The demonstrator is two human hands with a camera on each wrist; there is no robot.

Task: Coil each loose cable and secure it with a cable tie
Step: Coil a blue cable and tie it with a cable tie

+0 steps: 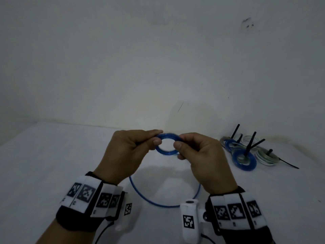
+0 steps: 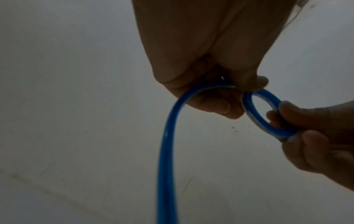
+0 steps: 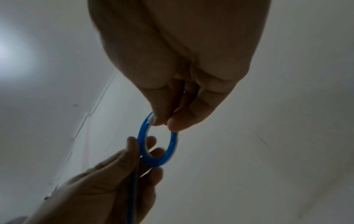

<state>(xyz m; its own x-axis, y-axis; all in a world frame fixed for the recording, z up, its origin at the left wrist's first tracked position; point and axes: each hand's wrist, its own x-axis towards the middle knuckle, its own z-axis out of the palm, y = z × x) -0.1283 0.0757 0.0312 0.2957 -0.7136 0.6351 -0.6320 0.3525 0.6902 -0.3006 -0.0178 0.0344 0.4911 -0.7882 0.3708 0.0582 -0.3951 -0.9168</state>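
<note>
A blue cable is wound into a small coil (image 1: 166,144) held in the air above the white table (image 1: 52,164). My left hand (image 1: 131,150) pinches the coil's left side between thumb and fingers. My right hand (image 1: 197,155) pinches its right side. The cable's loose tail (image 1: 158,202) hangs down from the hands in a wide loop between my wrists. In the left wrist view the coil (image 2: 268,115) sits between both hands, and the tail (image 2: 166,151) runs down from my left hand. The right wrist view shows the coil (image 3: 159,141) edge-on between both hands' fingertips.
At the right back of the table lies a heap of finished coils (image 1: 244,152), blue and white-green, with black cable ties (image 1: 250,142) sticking up from them. One tie tail (image 1: 288,163) lies flat, pointing right. A white wall (image 1: 158,59) stands behind the table.
</note>
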